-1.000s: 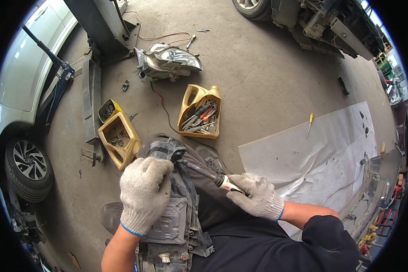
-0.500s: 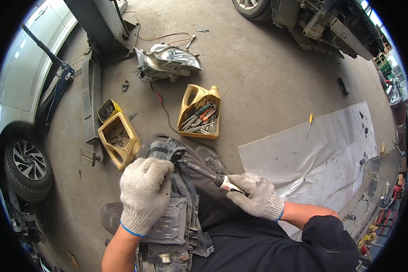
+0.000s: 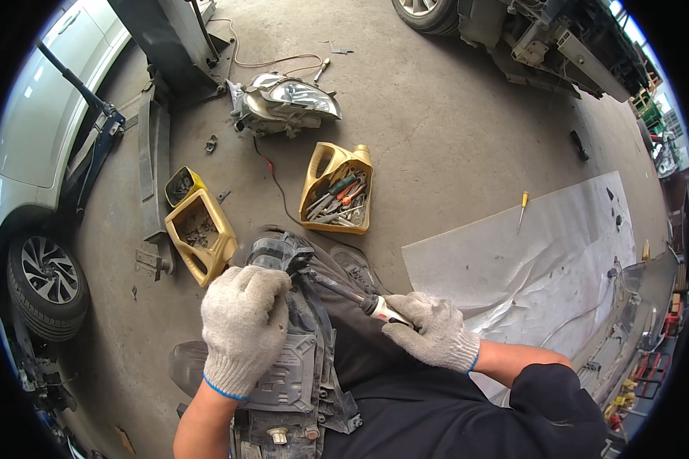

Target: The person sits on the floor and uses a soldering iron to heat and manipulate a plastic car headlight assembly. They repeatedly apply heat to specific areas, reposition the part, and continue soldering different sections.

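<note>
A dirty black and grey headlight housing [image 3: 283,375] rests across my lap, its back side facing up. My right hand [image 3: 436,325], in a pale knitted glove, is closed round the white handle of a soldering iron [image 3: 379,307]. The iron's metal shaft points left, its tip at the upper part of the housing near a small black piece. Over the housing's left side, my gloved left hand [image 3: 245,321] has its fingers curled together near that tip. What they pinch, if anything, is hidden.
Ahead stand a cut yellow jug of hand tools [image 3: 337,191] and another jug with small parts [image 3: 203,237]. Beyond them lies a headlight [image 3: 287,103]. A white sheet [image 3: 513,260] with a screwdriver [image 3: 523,210] covers floor at right. A car wheel [image 3: 48,275] is at left.
My left hand has shifted very slightly left. The right hand and the soldering iron look unmoved.
</note>
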Demonstrator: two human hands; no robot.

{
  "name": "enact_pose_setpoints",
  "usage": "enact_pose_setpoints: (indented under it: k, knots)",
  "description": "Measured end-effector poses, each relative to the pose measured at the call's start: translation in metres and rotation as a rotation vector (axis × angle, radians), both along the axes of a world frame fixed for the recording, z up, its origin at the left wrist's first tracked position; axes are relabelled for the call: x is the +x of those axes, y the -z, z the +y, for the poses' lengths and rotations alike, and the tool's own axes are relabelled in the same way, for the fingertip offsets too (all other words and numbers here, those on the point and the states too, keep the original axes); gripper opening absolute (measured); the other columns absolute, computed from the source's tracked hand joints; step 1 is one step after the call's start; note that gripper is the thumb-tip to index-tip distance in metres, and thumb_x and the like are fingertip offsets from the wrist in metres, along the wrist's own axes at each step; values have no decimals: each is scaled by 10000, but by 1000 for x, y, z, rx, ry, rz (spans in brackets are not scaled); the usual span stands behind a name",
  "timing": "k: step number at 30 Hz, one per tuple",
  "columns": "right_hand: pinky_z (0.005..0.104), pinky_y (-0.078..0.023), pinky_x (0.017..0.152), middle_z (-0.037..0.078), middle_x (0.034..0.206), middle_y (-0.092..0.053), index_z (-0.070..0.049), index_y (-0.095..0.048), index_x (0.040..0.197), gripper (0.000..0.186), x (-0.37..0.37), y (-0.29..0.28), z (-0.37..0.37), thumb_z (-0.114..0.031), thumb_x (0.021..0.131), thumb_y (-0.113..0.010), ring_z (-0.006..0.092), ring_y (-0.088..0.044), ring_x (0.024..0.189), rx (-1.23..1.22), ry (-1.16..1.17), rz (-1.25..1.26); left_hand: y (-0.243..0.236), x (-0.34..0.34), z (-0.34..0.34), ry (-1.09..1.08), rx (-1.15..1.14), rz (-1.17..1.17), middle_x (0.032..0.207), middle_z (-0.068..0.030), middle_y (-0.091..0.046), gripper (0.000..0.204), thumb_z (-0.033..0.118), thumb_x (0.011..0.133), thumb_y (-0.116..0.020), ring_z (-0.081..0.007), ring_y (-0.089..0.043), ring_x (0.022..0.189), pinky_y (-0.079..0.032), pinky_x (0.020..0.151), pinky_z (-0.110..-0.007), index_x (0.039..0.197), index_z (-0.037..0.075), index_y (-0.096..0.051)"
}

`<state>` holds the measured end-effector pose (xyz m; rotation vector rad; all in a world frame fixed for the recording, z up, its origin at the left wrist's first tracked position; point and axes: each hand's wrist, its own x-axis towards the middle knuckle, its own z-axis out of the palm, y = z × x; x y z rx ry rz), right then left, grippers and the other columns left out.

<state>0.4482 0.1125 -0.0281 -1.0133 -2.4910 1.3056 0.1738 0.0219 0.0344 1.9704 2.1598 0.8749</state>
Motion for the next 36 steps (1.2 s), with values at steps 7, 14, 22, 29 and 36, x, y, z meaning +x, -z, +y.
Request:
enact_pose_setpoints:
  k: [7,14,22,29,36]
  knots:
    - [457,-592,796,202,1039,-743,-96,-694,1304,456,0,2,-1,-358,932,-725,381,-743,925,3,7,-6,-3,2,0,-27,-45,-7,864,-119,-704,201,-43,727,-718,-360,-678,823,-533,761,-447,884,71,-669]
    - [455,-592,807,197,1056,-742,-92,-693,1315,470,-1,-1,-1,-362,932,-727,384,-741,933,-11,15,-27,-3,2,1,-28,-37,-34,862,-120,-700,206,-59,720,-710,-364,-675,825,-531,762,-444,879,65,-666]
    - [448,-593,820,199,1071,-744,-84,-705,1292,448,1,3,0,-348,932,-725,382,-742,949,-13,-4,-10,-4,2,-1,-69,-53,-43,864,-130,-698,183,-73,749,-702,-356,-681,837,-536,780,-432,882,44,-658]
    - [438,-592,829,189,1062,-751,-74,-710,1279,437,5,3,-2,-331,927,-733,368,-745,962,-13,21,44,1,1,-2,-133,39,-111,896,-149,-685,196,-88,777,-670,-357,-676,840,-541,789,-422,939,21,-656]
    - [438,-591,832,195,1076,-751,-66,-723,1240,401,-1,-7,1,-279,903,-759,367,-743,966,-16,15,-17,1,1,-1,-161,86,-179,866,-165,-669,209,-96,780,-652,-372,-664,807,-535,766,-434,959,8,-674]
